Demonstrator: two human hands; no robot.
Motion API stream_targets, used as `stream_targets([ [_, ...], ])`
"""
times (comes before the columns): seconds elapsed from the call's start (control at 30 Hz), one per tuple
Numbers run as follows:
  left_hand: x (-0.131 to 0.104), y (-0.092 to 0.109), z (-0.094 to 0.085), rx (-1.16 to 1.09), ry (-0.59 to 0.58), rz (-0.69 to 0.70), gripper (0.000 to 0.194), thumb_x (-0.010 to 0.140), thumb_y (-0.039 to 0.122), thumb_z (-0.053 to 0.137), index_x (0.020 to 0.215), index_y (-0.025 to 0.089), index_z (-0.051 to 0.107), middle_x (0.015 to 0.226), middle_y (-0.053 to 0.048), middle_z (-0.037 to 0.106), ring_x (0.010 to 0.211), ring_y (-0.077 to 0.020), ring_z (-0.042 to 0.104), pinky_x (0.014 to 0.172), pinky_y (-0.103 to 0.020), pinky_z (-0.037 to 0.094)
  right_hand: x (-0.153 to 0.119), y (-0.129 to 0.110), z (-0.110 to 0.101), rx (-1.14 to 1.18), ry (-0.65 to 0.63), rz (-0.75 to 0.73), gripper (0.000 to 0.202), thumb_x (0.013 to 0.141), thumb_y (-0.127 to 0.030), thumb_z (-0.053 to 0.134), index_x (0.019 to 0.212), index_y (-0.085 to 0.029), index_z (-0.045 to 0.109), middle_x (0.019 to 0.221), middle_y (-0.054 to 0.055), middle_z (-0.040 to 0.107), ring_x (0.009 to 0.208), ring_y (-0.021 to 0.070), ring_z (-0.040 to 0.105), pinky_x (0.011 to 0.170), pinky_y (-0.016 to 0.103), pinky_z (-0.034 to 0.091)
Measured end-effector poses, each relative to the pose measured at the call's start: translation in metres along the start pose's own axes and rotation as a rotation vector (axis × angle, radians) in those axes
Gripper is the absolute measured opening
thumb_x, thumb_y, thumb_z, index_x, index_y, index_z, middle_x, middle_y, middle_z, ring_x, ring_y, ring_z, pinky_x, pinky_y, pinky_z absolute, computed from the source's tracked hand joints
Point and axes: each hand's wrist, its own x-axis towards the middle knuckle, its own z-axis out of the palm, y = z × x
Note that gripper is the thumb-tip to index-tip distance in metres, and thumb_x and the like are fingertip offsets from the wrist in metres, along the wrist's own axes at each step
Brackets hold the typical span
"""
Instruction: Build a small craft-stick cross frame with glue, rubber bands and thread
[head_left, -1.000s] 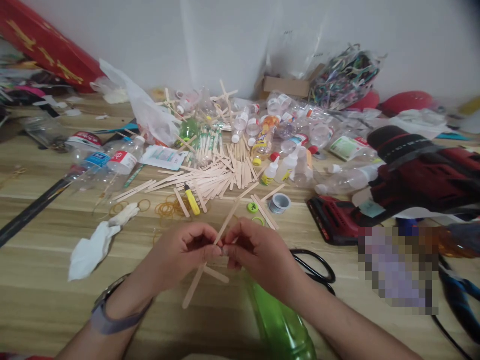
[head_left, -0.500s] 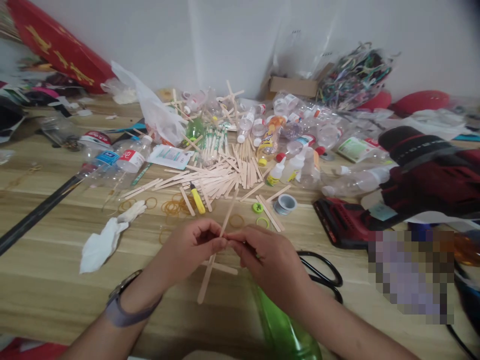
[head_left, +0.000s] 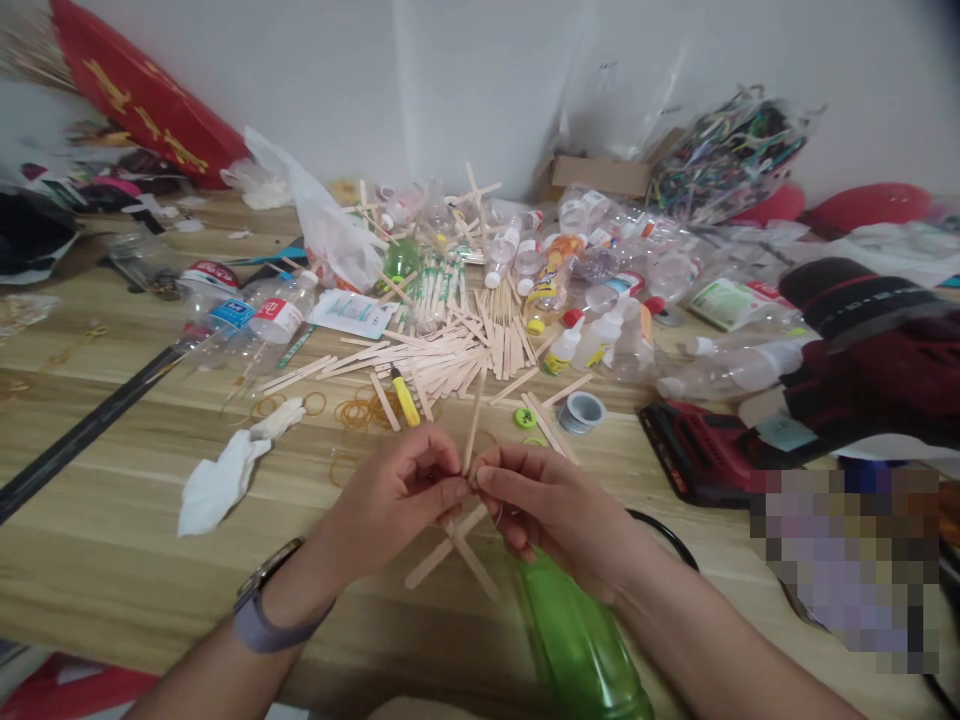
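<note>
Crossed wooden craft sticks (head_left: 474,425) are pinched between my two hands above the table, one end pointing up and the lower ends forming an X below my fingers. My left hand (head_left: 394,490) is closed on them with thumb and forefinger. The fingertips of my right hand (head_left: 559,500) meet the left ones at the joint, which they mostly cover. A thin pale strand shows by the right fingers; whether it is a rubber band or thread I cannot tell. Under my right forearm lies a green plastic bottle (head_left: 589,640). Beyond my hands are rubber bands (head_left: 364,410) and a yellow-handled tool (head_left: 406,398).
A pile of loose craft sticks (head_left: 442,365) spreads mid-table, with clear plastic bottles (head_left: 600,250) behind. At right sit a red and black power tool (head_left: 697,450) and a wire spool (head_left: 582,412). A crumpled tissue (head_left: 217,485) and a black rod (head_left: 90,425) lie left.
The crossed sticks have turned in my hands; the top one now stands more upright and the lower ends show a wider X. My right fingers have curled in more.
</note>
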Motion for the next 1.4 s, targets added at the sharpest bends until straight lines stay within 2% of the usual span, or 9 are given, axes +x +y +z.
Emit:
stream_targets([
  [0.23, -0.001, 0.001, 0.001, 0.155, 0.044, 0.004, 0.013, 0.078, 0.027, 0.07, 0.087, 0.019, 0.063, 0.081, 0.001, 0.068, 0.076, -0.0152, 0.065, 0.07, -0.024, 0.051, 0.002, 0.004, 0.0, 0.001, 0.031, -0.034, 0.034, 0.071, -0.047, 0.074, 0.073, -0.017, 0.058, 0.056, -0.008, 0.05, 0.04, 0.0031, 0.042, 0.036, 0.016, 0.035],
  [0.47, -0.003, 0.0, 0.002, 0.568, 0.117, 0.229, 0.01, 0.088, 0.022, 0.059, 0.083, 0.021, 0.068, 0.074, 0.004, 0.07, 0.067, -0.0114, 0.062, 0.063, -0.021, 0.044, 0.005, 0.006, -0.001, -0.088, 0.038, -0.099, 0.036, 0.07, -0.05, 0.073, 0.071, -0.018, 0.057, 0.053, -0.009, 0.048, 0.043, 0.0052, 0.044, 0.039, 0.018, 0.036],
  [0.63, -0.005, 0.001, -0.002, 0.65, 0.1, 0.265, 0.013, 0.091, 0.022, 0.054, 0.082, 0.02, 0.063, 0.076, 0.003, 0.067, 0.071, -0.0122, 0.061, 0.063, -0.021, 0.041, -0.002, -0.003, -0.013, -0.393, -0.005, -0.165, 0.018, 0.08, -0.036, 0.061, 0.083, -0.019, 0.061, 0.059, -0.007, 0.047, 0.045, 0.0074, 0.043, 0.042, 0.021, 0.033],
  [0.8, -0.011, 0.001, -0.01, 0.564, 0.132, 0.163, 0.017, 0.093, 0.025, 0.046, 0.078, 0.02, 0.054, 0.076, 0.002, 0.06, 0.071, -0.014, 0.057, 0.064, -0.024, 0.041, -0.012, -0.01, -0.022, -0.994, 0.062, -0.396, 0.013, 0.088, -0.015, 0.053, 0.082, -0.02, 0.064, 0.068, -0.002, 0.059, 0.061, 0.0114, 0.051, 0.056, 0.023, 0.037],
  [0.9, -0.014, 0.001, -0.011, 0.504, 0.087, 0.132, 0.019, 0.093, 0.024, 0.041, 0.077, 0.021, 0.05, 0.075, 0.003, 0.057, 0.07, -0.0143, 0.053, 0.065, -0.026, 0.039, -0.016, -0.009, -0.024, -1.158, 0.061, -0.491, 0.016, 0.091, -0.011, 0.051, 0.083, -0.019, 0.063, 0.077, 0.001, 0.064, 0.068, 0.0128, 0.056, 0.062, 0.024, 0.039],
  [1.07, -0.016, -0.002, -0.007, 0.212, 0.005, 0.068, 0.02, 0.089, 0.018, 0.039, 0.072, 0.022, 0.048, 0.072, 0.004, 0.053, 0.068, -0.0139, 0.049, 0.066, -0.027, 0.038, -0.018, -0.001, -0.025, -1.199, 0.054, -0.526, 0.018, 0.088, -0.006, 0.049, 0.086, -0.017, 0.063, 0.076, 0.002, 0.064, 0.066, 0.0134, 0.057, 0.061, 0.023, 0.04],
  [1.23, -0.013, -0.009, 0.001, -0.244, -0.008, -0.026, 0.012, 0.083, 0.019, 0.045, 0.071, 0.021, 0.045, 0.088, 0.0, 0.064, 0.06, -0.0117, 0.048, 0.058, -0.026, 0.038, -0.014, 0.008, -0.023, -1.17, 0.048, -0.64, 0.026, 0.084, -0.003, 0.048, 0.091, -0.017, 0.068, 0.075, 0.002, 0.063, 0.065, 0.0131, 0.057, 0.06, 0.022, 0.039],
  [1.3, -0.012, -0.009, 0.003, -0.333, -0.022, -0.026, 0.013, 0.082, 0.017, 0.045, 0.07, 0.021, 0.045, 0.093, -0.002, 0.067, 0.067, -0.0127, 0.055, 0.065, -0.027, 0.042, -0.011, 0.01, -0.022, -1.171, 0.052, -0.673, 0.025, 0.083, -0.003, 0.047, 0.088, -0.016, 0.068, 0.072, 0.002, 0.062, 0.065, 0.0132, 0.057, 0.059, 0.022, 0.037],
  [1.4, -0.009, -0.01, 0.003, -0.358, -0.064, 0.046, 0.014, 0.08, 0.015, 0.046, 0.068, 0.021, 0.046, 0.089, -0.002, 0.069, 0.093, -0.0187, 0.06, 0.089, -0.033, 0.042, -0.009, 0.011, -0.021, -1.155, 0.077, -0.686, 0.023, 0.083, -0.003, 0.048, 0.078, -0.016, 0.067, 0.065, 0.0, 0.058, 0.06, 0.0116, 0.053, 0.055, 0.021, 0.034],
])
